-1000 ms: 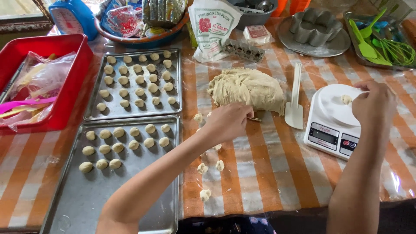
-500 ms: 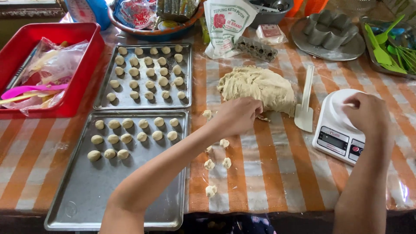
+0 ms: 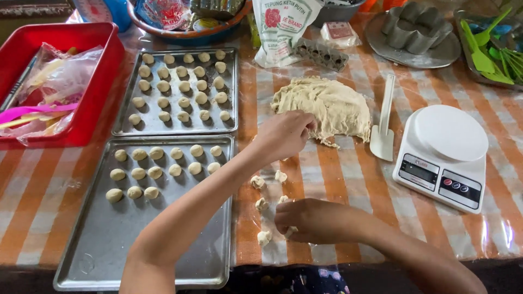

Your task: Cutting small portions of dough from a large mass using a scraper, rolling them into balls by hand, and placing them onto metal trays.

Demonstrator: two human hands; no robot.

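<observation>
At the far left a red bin holds a crumpled clear bag and pink and yellow tools, its left side cut off by the frame. Beside it lie two metal trays: the far tray carries close rows of small dough balls, and the near tray has balls only in its upper left part, with its bottom edge partly behind the left forearm. Along the top edge a bowl of packets, a white flour bag and other items are cropped and hard to read.

The left hand reaches across the striped worktop to the near edge of the big dough mass, fingers curled in and pinching at the dough; the fingertips themselves are turned away, so the exact grip is hidden. Below it, a few small dough pieces lie scattered on the worktop. The right hand rests low among them, fingers curled down over a piece at its near side; whether it actually grips that piece cannot be told.

Further right, a white scraper lies beside the dough, then a white kitchen scale. At the top right, metal moulds on a plate and green utensils are partly cut off.
</observation>
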